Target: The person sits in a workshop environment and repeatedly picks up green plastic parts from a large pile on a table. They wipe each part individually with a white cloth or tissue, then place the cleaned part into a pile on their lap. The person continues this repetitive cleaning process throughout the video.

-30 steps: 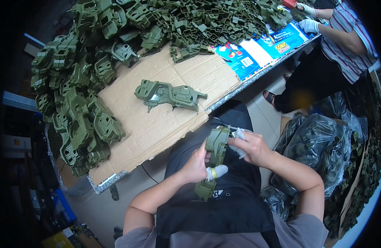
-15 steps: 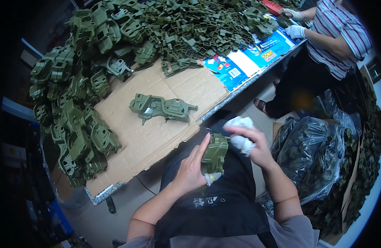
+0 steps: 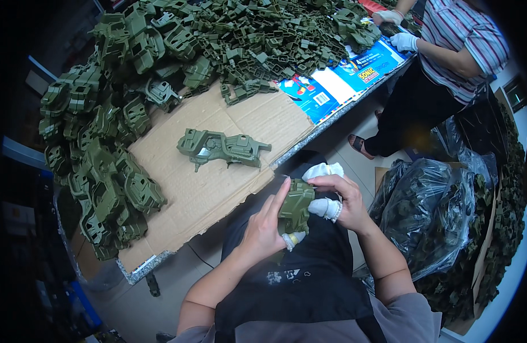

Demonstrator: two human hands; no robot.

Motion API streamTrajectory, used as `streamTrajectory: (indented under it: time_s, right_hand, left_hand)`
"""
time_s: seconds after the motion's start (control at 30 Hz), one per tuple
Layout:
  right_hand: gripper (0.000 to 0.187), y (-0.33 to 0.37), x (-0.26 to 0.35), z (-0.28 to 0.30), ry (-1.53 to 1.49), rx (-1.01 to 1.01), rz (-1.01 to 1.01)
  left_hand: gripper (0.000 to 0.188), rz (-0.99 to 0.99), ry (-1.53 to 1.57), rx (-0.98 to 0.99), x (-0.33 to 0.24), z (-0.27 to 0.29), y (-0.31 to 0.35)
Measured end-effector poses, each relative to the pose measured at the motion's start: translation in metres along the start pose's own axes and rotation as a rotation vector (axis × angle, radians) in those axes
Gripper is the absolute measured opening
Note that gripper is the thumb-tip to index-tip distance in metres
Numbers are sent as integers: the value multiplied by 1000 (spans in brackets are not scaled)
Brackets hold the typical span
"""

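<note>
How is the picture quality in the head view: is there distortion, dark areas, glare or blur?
In the head view, fisheye distortion bends the table edge and leaves a black rim around the picture; the left side beside the table is dim; the black plastic bag shows small glints; the green part between the left hand and right hand is sharp; a spot by the other person's leg is smeared.

An olive-green moulded plastic part (image 3: pixel 296 207) is held upright above the lap, just off the worktop's near edge, pinched between the fingers of both hands.
</note>
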State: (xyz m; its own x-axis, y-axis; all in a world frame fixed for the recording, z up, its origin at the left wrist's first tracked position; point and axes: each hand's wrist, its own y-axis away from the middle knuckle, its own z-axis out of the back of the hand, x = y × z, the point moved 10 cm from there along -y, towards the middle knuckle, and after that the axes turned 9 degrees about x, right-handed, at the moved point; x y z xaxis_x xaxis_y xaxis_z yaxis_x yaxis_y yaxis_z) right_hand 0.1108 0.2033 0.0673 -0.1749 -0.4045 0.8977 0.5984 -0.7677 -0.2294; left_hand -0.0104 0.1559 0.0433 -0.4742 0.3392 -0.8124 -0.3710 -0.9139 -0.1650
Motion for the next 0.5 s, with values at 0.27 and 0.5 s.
streamTrajectory:
  time_s: [0.27,0.5]
  right_hand:
    - [41,1,-9,19,-134,-145,-15]
    - [36,-34,-29,89,-328,-240,65]
  left_hand:
    - [98,-7,20,17,-3,-3,-20]
    - [92,36,106,-20,-15,-12,-105]
